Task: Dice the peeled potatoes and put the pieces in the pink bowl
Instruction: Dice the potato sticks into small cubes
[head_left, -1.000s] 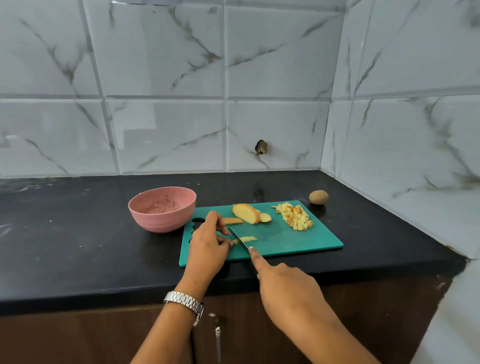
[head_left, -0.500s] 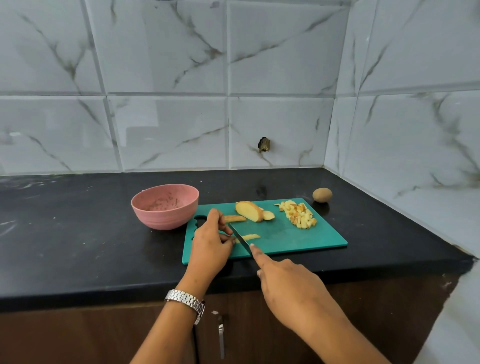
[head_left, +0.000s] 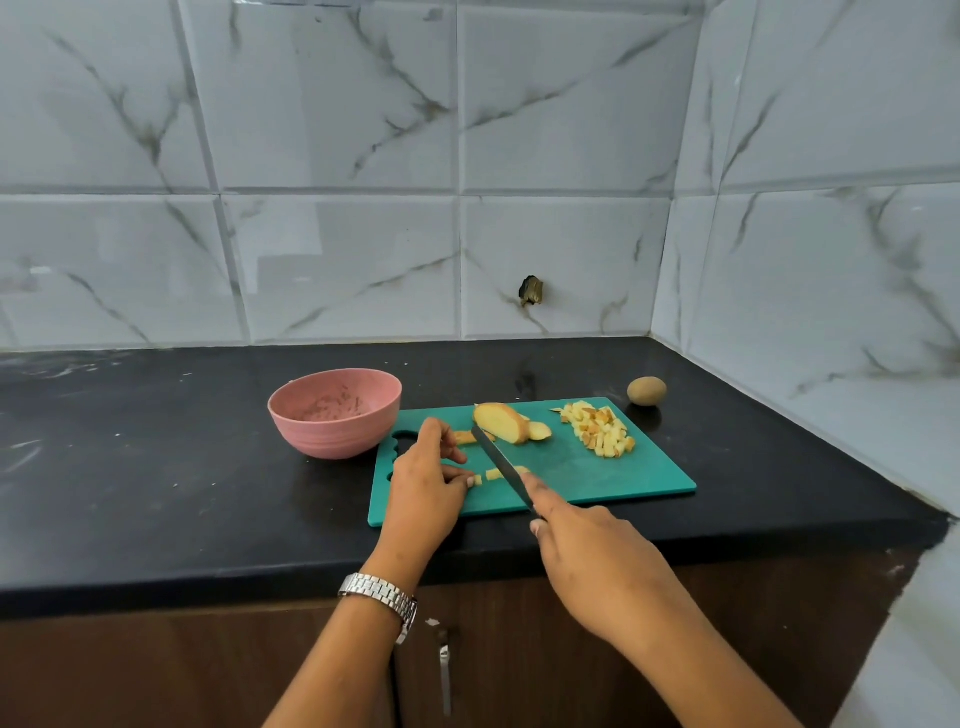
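— While the potato strip (head_left: 491, 473) is being crosscut near the front-left of the green cutting board (head_left: 623, 483), how is it held?

— It is pinned at its left end by the curled fingertips of the left hand (head_left: 423, 491). The knife (head_left: 501, 467) is laid across it and gripped by the right hand (head_left: 587, 561), with the forefinger stretched along the spine.

— And what is found around it?

— A second strip (head_left: 466, 438) is seen just behind the left fingers. The peeled potato half (head_left: 500, 422) lies further back, and a diced pile (head_left: 601, 430) is heaped toward the right end. The pink bowl (head_left: 335, 421) is stood on the black counter (head_left: 156, 467) just beside the board's left end; contact cannot be told. Only scraps are seen inside it.

— What could go wrong from here?

— A fingertip could be nicked, since the strip is short and the pinning fingers are kept close to the blade. The thin strip could be rolled or dragged by the edge, so uneven dice would be made. Pieces could also be flicked off the near edge, as the cutting is done close to it.
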